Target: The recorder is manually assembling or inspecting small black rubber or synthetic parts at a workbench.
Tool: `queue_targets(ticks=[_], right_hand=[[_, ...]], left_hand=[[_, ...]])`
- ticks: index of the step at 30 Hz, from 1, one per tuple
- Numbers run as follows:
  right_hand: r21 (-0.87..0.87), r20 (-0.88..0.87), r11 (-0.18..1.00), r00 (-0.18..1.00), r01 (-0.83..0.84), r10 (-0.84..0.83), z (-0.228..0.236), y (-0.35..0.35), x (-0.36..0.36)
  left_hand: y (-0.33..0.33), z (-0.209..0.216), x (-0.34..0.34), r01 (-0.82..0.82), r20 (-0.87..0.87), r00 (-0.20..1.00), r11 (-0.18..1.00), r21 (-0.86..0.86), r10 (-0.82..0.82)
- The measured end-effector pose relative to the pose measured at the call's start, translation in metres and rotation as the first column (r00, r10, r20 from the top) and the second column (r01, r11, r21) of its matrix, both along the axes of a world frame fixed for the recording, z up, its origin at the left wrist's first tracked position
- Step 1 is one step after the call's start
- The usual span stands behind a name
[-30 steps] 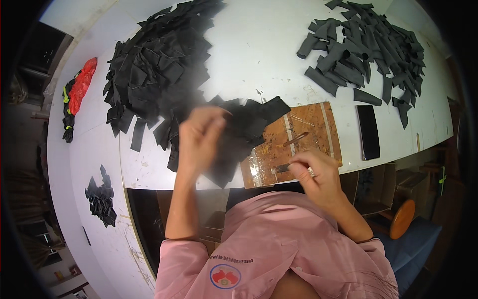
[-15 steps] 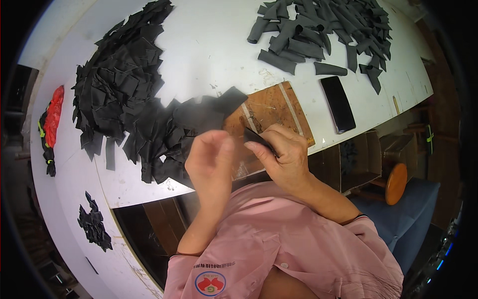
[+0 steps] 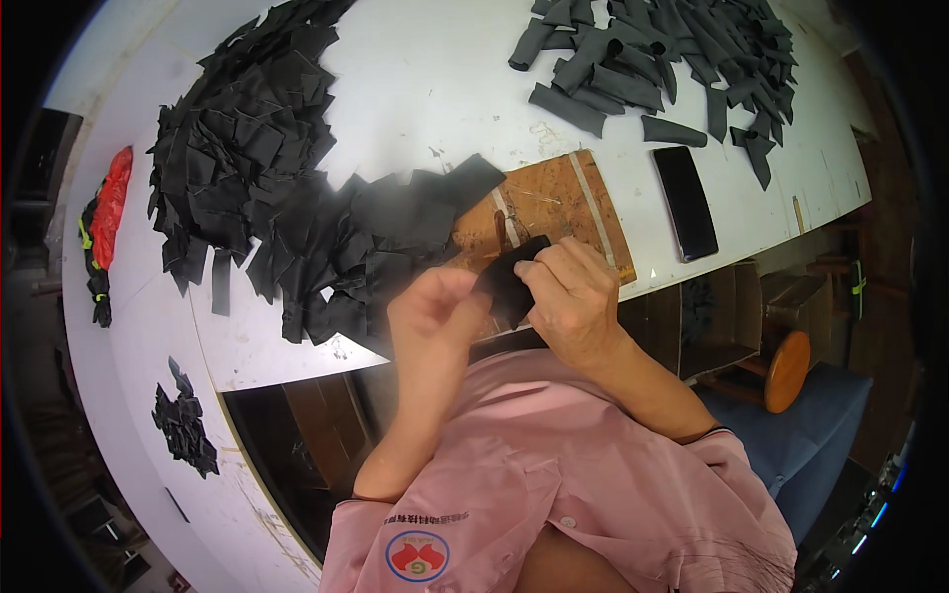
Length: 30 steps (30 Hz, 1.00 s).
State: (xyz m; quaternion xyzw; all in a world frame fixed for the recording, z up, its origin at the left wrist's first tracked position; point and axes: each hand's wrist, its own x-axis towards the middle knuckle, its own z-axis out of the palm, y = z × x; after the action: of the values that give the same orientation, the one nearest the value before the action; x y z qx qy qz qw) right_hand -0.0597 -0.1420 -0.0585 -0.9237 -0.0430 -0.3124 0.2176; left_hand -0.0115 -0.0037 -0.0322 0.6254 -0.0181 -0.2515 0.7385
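A small black fabric piece (image 3: 507, 289) is stretched between my two hands, in front of a brown wooden board (image 3: 563, 203). My left hand (image 3: 435, 311) pinches its left edge between thumb and fingers. On the other side my right hand (image 3: 573, 296) is closed on its upper right part, fingers curled over it. Just beyond my left hand lies a heap of flat black fabric pieces (image 3: 356, 252), which overlaps the board's left side. This heap runs on into a larger pile of black pieces (image 3: 232, 138) at the far left.
Rolled dark grey pieces (image 3: 633, 74) lie heaped at the far right of the white table (image 3: 435, 99). A black phone (image 3: 685, 203) rests right of the board. Black scraps (image 3: 185, 425) and a red bundle (image 3: 112, 208) are at the left. A round wooden stool (image 3: 788, 371) stands below right.
My left hand, blurred and apart from the piece before, now grips its left edge. The black piece, earlier narrow in my right hand, is spread wider. The whole view has shifted slightly.
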Motion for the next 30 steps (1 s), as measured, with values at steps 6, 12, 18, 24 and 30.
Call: queue_targets(ticks=[6,12,18,24,30], right_hand=[[0.649,-0.17,0.753,0.945,-0.106,0.28,0.02,0.003,-0.004],[0.505,-0.14,0.858,0.972,-0.095,0.19,0.011,0.008,-0.002],[0.279,-0.12,0.96,0.993,0.013,0.021,-0.007,0.018,0.007],[0.984,-0.172,0.124,0.873,0.129,0.457,-0.005,0.009,0.004],[0.878,0.05,-0.414,0.812,0.242,0.581,-0.009,0.016,0.002]], left_hand=[[0.001,-0.018,-0.003,-0.031,0.17,0.985,0.998,0.048,0.022],[-0.009,-0.019,-0.013,-0.221,0.681,0.723,0.894,0.39,-0.118],[-0.01,-0.02,-0.008,-0.232,0.181,0.96,0.97,0.077,0.215],[0.013,-0.017,0.013,-0.006,-0.352,0.908,0.833,-0.553,-0.228],[-0.012,-0.017,-0.002,-0.275,0.323,0.912,0.961,0.028,0.251]])
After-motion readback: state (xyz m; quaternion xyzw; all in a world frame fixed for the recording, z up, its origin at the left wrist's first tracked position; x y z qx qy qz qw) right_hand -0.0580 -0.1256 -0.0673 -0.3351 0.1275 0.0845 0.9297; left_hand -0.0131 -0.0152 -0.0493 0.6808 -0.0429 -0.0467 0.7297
